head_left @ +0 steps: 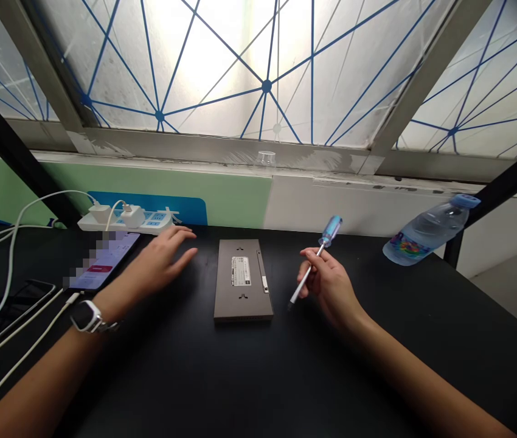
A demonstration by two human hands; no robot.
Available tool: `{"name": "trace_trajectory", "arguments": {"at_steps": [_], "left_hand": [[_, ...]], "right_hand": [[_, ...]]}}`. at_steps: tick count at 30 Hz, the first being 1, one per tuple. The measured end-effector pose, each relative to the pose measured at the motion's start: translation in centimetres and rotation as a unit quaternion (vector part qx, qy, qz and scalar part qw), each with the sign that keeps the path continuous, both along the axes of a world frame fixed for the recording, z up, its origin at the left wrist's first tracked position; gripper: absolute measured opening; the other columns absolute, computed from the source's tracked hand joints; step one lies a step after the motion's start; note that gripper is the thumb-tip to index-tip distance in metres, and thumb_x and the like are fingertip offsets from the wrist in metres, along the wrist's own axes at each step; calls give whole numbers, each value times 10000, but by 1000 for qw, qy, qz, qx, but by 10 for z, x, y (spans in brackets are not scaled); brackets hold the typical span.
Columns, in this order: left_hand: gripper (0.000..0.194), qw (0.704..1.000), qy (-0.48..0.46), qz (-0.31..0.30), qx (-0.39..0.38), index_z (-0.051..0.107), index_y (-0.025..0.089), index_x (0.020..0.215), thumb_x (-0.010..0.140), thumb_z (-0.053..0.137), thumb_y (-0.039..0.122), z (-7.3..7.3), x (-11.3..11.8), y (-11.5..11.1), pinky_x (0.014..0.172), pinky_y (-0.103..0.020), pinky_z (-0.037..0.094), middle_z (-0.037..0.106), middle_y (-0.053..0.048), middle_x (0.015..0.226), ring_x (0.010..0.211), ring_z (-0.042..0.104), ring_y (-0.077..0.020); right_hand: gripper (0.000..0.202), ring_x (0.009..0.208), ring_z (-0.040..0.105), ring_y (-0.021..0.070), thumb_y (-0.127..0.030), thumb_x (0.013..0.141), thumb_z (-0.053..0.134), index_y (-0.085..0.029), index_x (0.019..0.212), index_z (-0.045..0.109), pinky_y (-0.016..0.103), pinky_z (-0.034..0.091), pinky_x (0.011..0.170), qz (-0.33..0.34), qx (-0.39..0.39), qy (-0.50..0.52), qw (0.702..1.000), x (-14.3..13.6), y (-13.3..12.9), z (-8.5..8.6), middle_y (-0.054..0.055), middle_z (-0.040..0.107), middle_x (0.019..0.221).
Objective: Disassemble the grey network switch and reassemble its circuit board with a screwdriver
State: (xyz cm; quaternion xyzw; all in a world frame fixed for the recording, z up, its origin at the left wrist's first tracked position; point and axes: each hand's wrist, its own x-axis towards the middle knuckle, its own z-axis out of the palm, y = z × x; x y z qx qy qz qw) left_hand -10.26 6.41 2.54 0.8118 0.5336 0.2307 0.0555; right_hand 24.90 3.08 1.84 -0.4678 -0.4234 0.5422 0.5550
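Note:
A flat grey-brown rectangular device (226,299) lies on the black table, with a white printed label (241,271) and two cross-shaped mounting slots on its upper face. To its right, my right hand (329,283) pinches the shaft of a screwdriver (331,231). The screwdriver's clear blue handle points up and away, while its tip slants down to the left, apart from the device. My left hand (167,255) is left of the device, fingers spread and holding nothing. A watch with a white strap (86,316) is on the left wrist.
A phone (106,261) with a lit screen lies beside my left forearm. Behind it stands a white power strip (149,222) with plugs and trailing white cables (12,255). A water bottle (429,231) leans at the back right. Windows and a low wall bound the table's far edge.

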Motion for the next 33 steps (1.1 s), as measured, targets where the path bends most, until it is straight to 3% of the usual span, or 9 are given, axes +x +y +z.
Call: {"name": "trace_trajectory", "arguments": {"at_steps": [3, 5, 7, 11, 16, 21, 25, 28, 33], "left_hand": [[684, 997, -22, -20, -66, 420, 151, 1542, 1023, 378, 595, -10, 38, -12, 1237, -551, 324, 362, -186, 1662, 1535, 353, -349], [847, 989, -5, -31, -146, 231, 86, 1636, 1017, 321, 657, -17, 59, -21, 1279, -554, 234, 202, -205, 1717, 1593, 193, -357], [904, 982, 0, -34, -184, 111, 65, 1660, 1018, 293, 675, -20, 71, -26, 1298, -533, 183, 82, -191, 1734, 1607, 102, -346], [919, 981, -14, -29, -193, 31, 92, 1671, 1017, 323, 667, -20, 73, -29, 1299, -528, 182, 42, -177, 1730, 1603, 78, -348], [874, 981, -26, -38, -187, 56, 139, 1677, 1024, 342, 645, -20, 71, -28, 1298, -527, 182, 57, -159, 1733, 1600, 93, -345], [917, 984, -28, -7, -178, 95, 86, 1669, 1009, 344, 673, -22, 72, -27, 1306, -523, 151, 103, -185, 1728, 1603, 95, -347], [842, 987, -33, 45, -150, 440, 67, 1554, 1005, 322, 695, -23, 70, -28, 1296, -562, 165, 211, -197, 1713, 1599, 132, -377], [780, 989, -37, 38, -141, 624, 80, 1391, 1013, 313, 687, -23, 71, -29, 1290, -574, 181, 274, -183, 1701, 1594, 164, -390], [735, 980, -90, -18, -174, 474, 151, 1546, 1029, 326, 652, -21, 75, -32, 1282, -575, 207, 258, -135, 1717, 1594, 191, -359]], "right_hand": [[322, 372, 296, 98, -548, 944, 597, -250, 857, 512, 235, 273, 381, 65, 4, -149, 987, 18, 7, 3, -108, 365, 476], [341, 432, 297, 103, -540, 958, 564, -239, 807, 506, 245, 249, 430, 114, 12, -307, 945, 29, 10, 4, -90, 348, 519], [323, 489, 358, 122, -490, 969, 536, -233, 776, 499, 264, 267, 488, 112, 9, -470, 875, 36, 10, 5, -60, 408, 560], [258, 619, 529, 190, -408, 975, 480, -238, 781, 468, 303, 314, 572, 90, -36, -669, 737, 39, 8, 6, 16, 595, 695], [241, 791, 655, 282, -413, 997, 397, -243, 832, 446, 326, 314, 596, 102, -74, -746, 654, 40, 7, 12, 79, 681, 880], [251, 805, 685, 314, -438, 1005, 414, -231, 924, 532, 343, 329, 611, 79, -65, -765, 635, 38, 5, 14, 94, 696, 893], [364, 1014, 636, 344, -471, 1013, 478, -169, 1134, 640, 416, 433, 792, 8, 117, -763, 636, 22, 0, 10, 166, 651, 1087], [467, 1121, 576, 352, -499, 1034, 462, -170, 1310, 646, 483, 433, 925, 52, 198, -710, 674, 2, -6, 5, 185, 610, 1194], [537, 1051, 568, 315, -597, 1017, 459, -204, 1329, 650, 511, 451, 969, 140, 178, -638, 736, -21, -16, 2, 141, 601, 1124]]}}
